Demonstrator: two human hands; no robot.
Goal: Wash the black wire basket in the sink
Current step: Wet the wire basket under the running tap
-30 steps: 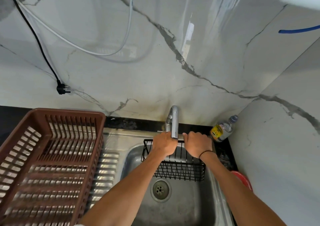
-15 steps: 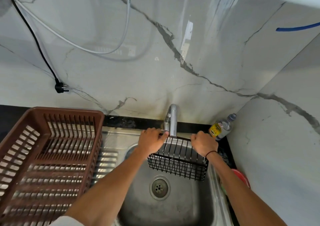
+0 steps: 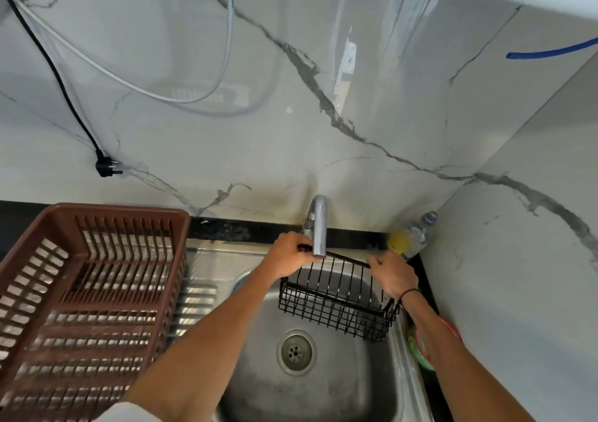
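Note:
The black wire basket [image 3: 336, 305] hangs tilted over the steel sink [image 3: 259, 386], just under the spout of the metal faucet [image 3: 318, 227]. My left hand [image 3: 286, 258] grips the left end of its top rail. My right hand [image 3: 393, 276] grips the right end of the same rail. The basket's right side dips lower toward the sink's right wall. No water stream is visible from the faucet. The drain [image 3: 295, 352] lies uncovered below the basket.
A brown plastic dish rack [image 3: 87, 292] sits on the drainboard to the left. A bottle with a yellow label [image 3: 412, 235] stands in the back right corner. A red and green object [image 3: 420, 353] lies by the sink's right rim. A black plug [image 3: 106, 166] hangs on the marble wall.
The basket has been lifted from the back of the sink and tipped. My hands have spread apart along its top rail, left hand moving left, right hand moving right.

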